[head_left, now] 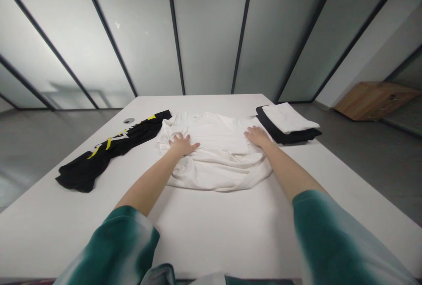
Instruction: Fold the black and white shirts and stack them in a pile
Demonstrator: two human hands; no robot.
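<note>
A white T-shirt lies spread on the table in front of me, its near part bunched into loose folds and its neckline at the far side. My left hand rests on the shirt's left part, palm down with the fingers spread. On the right part, close to the edge of the cloth, my right hand lies flat with its fingers stretched out. Neither hand grips the fabric.
The white table carries a crumpled black garment with yellow and white markings on the left. A folded white cloth sits on a folded black one at the right edge. Beyond stand frosted panels and a wooden cabinet.
</note>
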